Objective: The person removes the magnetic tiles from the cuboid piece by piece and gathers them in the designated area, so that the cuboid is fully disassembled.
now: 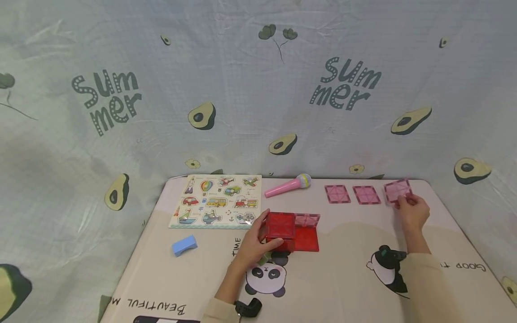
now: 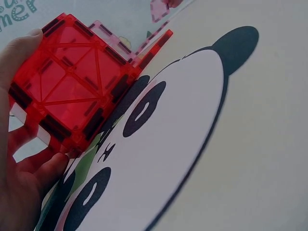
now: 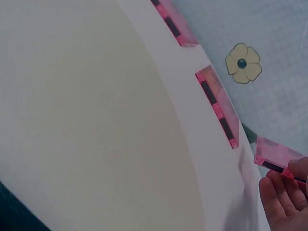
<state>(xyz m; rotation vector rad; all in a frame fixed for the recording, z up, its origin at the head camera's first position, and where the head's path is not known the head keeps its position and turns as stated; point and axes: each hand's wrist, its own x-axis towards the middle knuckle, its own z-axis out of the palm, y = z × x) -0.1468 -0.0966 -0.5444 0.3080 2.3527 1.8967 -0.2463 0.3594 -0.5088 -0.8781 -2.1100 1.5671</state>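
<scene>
My left hand [image 1: 254,242] grips a red cube of see-through magnetic tiles [image 1: 280,225], thumb on the near side and fingers round the left. In the left wrist view, the front face of the cube [image 2: 70,72] shows its crossed ribs. To its right lies a flat red tile [image 1: 308,241], with a pink tile [image 1: 308,220] standing along its back edge. At the far right, my right hand [image 1: 414,213] pinches a pink square magnetic tile [image 1: 396,190] by its near edge, tilted up off the table. Two more pink tiles, one left [image 1: 337,194] and one right [image 1: 366,195], lie flat beside it.
A picture puzzle board [image 1: 218,202] lies at the back left, with a pink toy microphone [image 1: 288,185] to its right. A blue arched block [image 1: 184,245] sits in front of the board. A printed curtain [image 1: 242,89] hangs along the table's back edge.
</scene>
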